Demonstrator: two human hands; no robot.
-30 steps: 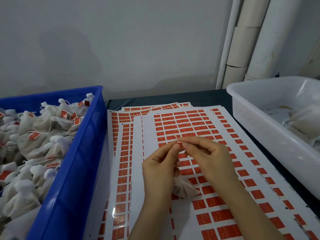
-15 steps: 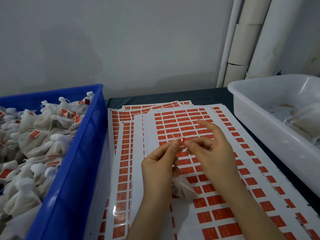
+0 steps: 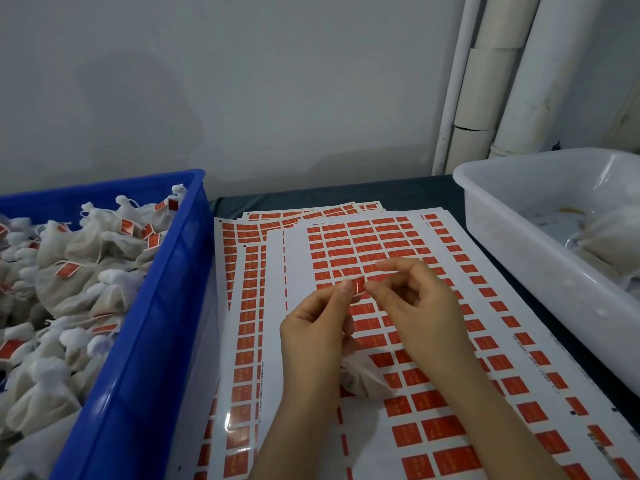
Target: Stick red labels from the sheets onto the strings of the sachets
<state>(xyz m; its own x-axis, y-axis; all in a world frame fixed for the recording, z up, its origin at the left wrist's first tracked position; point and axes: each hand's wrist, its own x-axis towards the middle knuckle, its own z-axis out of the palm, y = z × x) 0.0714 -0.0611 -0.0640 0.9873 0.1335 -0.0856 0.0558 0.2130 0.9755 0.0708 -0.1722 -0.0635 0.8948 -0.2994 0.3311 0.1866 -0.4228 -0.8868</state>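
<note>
— Over the sheets (image 3: 381,237), dead centre: spotted the label (image 3: 358,289)?
— Yep. Small red rectangle, glossy, a bit curled, pinched between thumb and forefinger of the left hand (image 3: 318,327). Held up just above the printed rows.
— And the right hand (image 3: 419,306)?
— Fingers loosely curled, forefinger lifted, one fingertip right at the label's right edge. Can't tell whether gripping or only touching.
— Sachet (image 3: 363,379)?
— Little white gauzy pouch, puckered at the neck, down between the two wrists, lying on the sheets just under the left palm. String out of sight, so no telling about any link to the label.
— Anything else around?
— Blue crate (image 3: 156,323) on the left, heaped with white pouches (image 3: 69,282), plenty wearing red tags. White tub (image 3: 519,258) on the right with a few pale bags (image 3: 609,244) inside, too blurry for detail. Sheets fanned in a loose stack, rows of red rectangles on white backing.
</note>
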